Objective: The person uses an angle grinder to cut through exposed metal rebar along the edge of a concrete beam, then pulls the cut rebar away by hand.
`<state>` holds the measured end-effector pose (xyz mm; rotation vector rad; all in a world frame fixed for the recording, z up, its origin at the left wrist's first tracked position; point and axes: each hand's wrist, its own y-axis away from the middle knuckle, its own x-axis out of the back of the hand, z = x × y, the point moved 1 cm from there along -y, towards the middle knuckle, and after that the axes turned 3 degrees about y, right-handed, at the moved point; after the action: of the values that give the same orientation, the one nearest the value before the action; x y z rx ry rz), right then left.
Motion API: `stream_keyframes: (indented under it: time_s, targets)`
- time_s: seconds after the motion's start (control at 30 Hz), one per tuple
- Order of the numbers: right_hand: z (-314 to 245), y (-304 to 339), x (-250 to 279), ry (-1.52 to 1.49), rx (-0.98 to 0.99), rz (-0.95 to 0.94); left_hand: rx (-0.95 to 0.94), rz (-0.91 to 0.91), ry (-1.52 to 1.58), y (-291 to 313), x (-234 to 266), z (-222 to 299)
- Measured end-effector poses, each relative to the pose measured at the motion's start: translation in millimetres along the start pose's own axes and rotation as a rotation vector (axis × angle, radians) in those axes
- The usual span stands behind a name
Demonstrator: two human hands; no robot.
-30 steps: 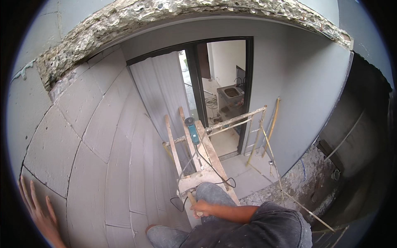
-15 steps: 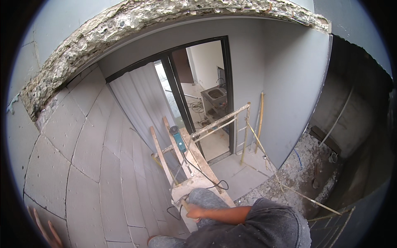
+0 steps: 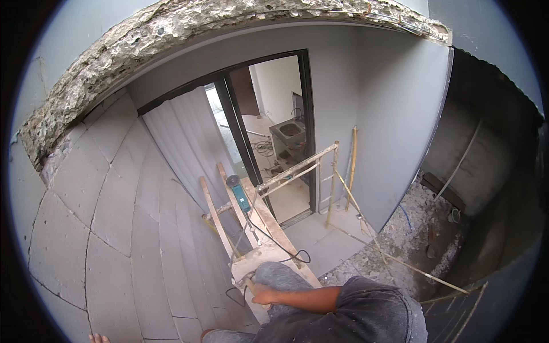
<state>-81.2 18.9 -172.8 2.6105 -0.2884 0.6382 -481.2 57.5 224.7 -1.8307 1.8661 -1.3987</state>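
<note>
Right hand (image 3: 265, 294) closed round wooden-handled tool (image 3: 250, 283), beside bent knee (image 3: 277, 275) above scaffold planks (image 3: 275, 227); low grip probably keeps tool steady and close. Left hand (image 3: 98, 339) well apart from right, only fingertips showing at lower edge by block wall (image 3: 114, 240); cannot tell whether it grips or braces. Angle grinder (image 3: 241, 199) lies along planks, disc end away from knee, perhaps parked for safety; cable (image 3: 309, 256) loops loosely. Containers: sink (image 3: 280, 127) beyond doorway, small bucket (image 3: 454, 216) by rubble; contents unclear.
</note>
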Motion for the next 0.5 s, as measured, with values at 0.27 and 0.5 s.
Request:
stream_keyframes:
  time_s: [0.27, 0.5]
  targets:
    - [2, -2, 0, -0.007, -0.005, -0.014, 0.404, -0.589, 0.813, 100, -30, 158]
    - [14, -17, -11, -0.051, -0.090, -0.061, 0.693, -1.063, 1.161, 160, -59, 239]
